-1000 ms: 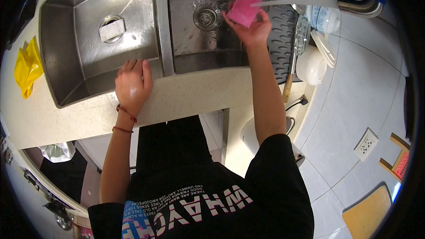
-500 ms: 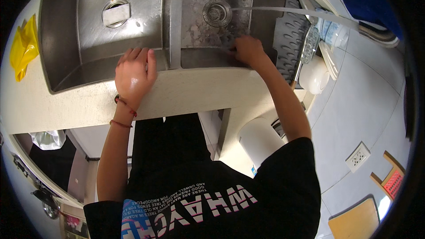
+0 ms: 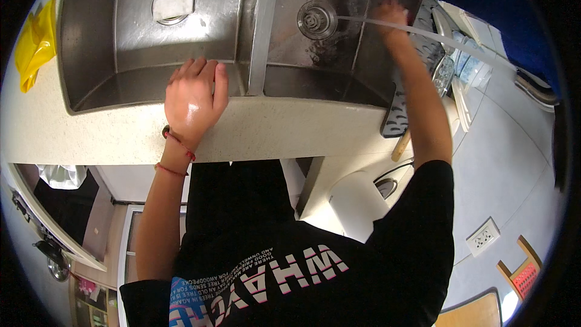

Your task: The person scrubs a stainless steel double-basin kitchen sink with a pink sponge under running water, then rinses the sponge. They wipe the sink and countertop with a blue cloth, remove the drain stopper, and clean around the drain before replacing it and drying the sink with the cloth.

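My left hand (image 3: pixel 195 100) rested at the front edge of the left basin (image 3: pixel 133 39), fingers bent and palm hidden, so I couldn't tell whether it was loose or clenched. My right hand (image 3: pixel 390 21), blurred, was at the right-hand wall of the right basin (image 3: pixel 330 85), and I couldn't tell whether it gripped anything. That basin lay just beside the left one, across the divider (image 3: pixel 264 36), and a stream of water (image 3: pixel 436 37) ran past my right hand toward its drain (image 3: pixel 317 20).
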Motion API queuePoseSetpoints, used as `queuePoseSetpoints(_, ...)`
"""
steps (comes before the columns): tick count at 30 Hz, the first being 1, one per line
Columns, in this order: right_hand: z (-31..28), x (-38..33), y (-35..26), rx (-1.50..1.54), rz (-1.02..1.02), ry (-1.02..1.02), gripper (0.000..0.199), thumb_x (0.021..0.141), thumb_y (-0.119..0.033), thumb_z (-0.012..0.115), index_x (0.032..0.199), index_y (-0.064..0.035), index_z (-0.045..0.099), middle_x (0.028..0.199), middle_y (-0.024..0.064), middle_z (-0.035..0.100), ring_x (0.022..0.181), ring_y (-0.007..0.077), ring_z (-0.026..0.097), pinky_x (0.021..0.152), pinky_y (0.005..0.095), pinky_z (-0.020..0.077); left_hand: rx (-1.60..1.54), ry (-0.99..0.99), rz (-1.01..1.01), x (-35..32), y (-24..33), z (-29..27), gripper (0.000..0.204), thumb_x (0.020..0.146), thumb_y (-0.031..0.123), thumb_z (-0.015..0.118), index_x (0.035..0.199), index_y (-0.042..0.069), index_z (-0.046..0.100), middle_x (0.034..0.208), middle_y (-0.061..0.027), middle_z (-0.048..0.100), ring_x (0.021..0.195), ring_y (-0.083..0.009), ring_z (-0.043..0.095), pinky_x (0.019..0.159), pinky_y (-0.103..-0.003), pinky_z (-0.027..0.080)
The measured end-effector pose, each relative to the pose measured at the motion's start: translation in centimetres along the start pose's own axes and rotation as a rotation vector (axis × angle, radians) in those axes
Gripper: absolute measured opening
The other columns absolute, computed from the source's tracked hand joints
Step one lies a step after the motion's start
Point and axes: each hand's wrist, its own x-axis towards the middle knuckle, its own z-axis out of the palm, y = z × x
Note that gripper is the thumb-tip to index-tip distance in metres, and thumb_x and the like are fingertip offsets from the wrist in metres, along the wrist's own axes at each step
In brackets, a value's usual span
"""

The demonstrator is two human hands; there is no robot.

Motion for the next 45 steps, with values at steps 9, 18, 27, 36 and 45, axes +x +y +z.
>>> queuePoseSetpoints(9,3.0,-9.8,-7.5,0.788,0.104,-0.462,0.036,0.092,-0.036,0.055,0.112,-0.0068,0.066,0.11,0.0187,0.064,0.105,0.0361,0.06,0.09,0.0471,0.0502,-0.03,-0.019,0.01,0.2,0.4,-0.1,0.024,0.091,0.014,0.051,0.072,0.001,0.057,0.073,-0.0158,0.057,0.072,-0.0364,0.056,0.066,-0.045,0.046)
queuePoseSetpoints(18,-1.5,-8.1,-5.0,3.2,0.565,-0.238,0.039,0.096,-0.025,0.046,0.131,-0.0069,0.049,0.13,0.015,0.054,0.123,0.0347,0.049,0.102,0.0612,0.0365,0.078,0.036,0.063,0.1,0.1,0.3,0.025,0.091,0.016,0.051,0.071,0.003,0.058,0.073,-0.0128,0.059,0.071,-0.0331,0.058,0.065,-0.043,0.047)
queuePoseSetpoints(27,-2.5,-8.3,-6.9,3.696,0.373,0.147,0.04,0.096,-0.019,0.034,0.13,-0.0051,0.049,0.128,0.0161,0.054,0.122,0.0357,0.048,0.107,0.0648,0.0302,0.043,-0.055,0.027,0.2,1.0,-0.4,0.028,0.093,0.016,0.048,0.07,0.002,0.055,0.07,-0.0155,0.056,0.068,-0.0374,0.056,0.062,-0.046,0.045)
queuePoseSetpoints(36,-4.4,-10.2,-6.0,3.58,0.364,0.192,0.036,0.097,-0.02,0.044,0.129,-0.0052,0.051,0.126,0.0124,0.056,0.119,0.0329,0.051,0.105,0.0614,0.0355,0.039,-0.037,0.058,0.0,0.7,0.0,0.029,0.093,0.015,0.047,0.069,0.002,0.053,0.067,-0.0151,0.053,0.065,-0.0375,0.054,0.06,-0.047,0.043)
queuePoseSetpoints(45,-4.9,-11.6,-5.5,2.096,-0.217,-0.42,0.044,0.084,-0.026,0.073,0.121,-0.0023,0.063,0.111,0.0102,0.067,0.101,0.0216,0.063,0.09,0.0335,0.0495,0.038,-0.072,0.018,0.2,1.0,-0.1,0.028,0.093,0.015,0.048,0.069,0.002,0.053,0.068,-0.0151,0.054,0.066,-0.0374,0.054,0.06,-0.047,0.043)
